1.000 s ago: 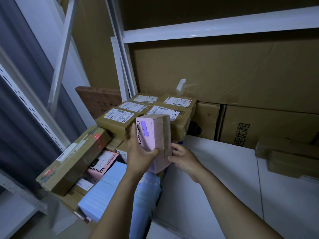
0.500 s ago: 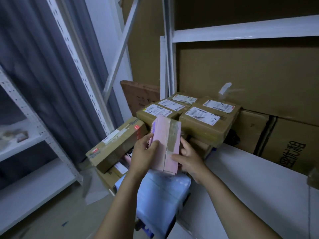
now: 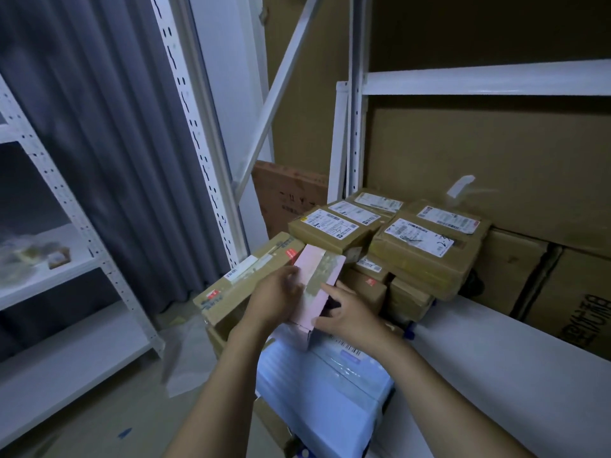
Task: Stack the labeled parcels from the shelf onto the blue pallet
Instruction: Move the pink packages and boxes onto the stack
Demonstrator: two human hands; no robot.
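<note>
Pink box sits between both hands, tilted, its long axis running away from the camera. It is above the blue parcel and just in front of the stacked brown parcels.

Left hand is on its left long side and right hand on its right side near the lower end.

Materials: the pink box is a flat rectangular carton, matte, with a strip of glossy tape down the middle of the top face. The blue parcel is wrapped in shiny film, creased, with a barcode label near the top edge. The brown parcels are kraft cardboard, taped, each with a white shipping label on top. The long brown carton leans just left of the left hand, with red stickers and a white label.

Fingers: left fingers are curled round the box's left edge, gripping it; motion blur hides the detail. The right index finger lies fairly straight on the top face beside the tape, with the thumb at the box's lower corner, pinching it. Neither hand is spread wide.

The white shelf board runs along the right.
</note>
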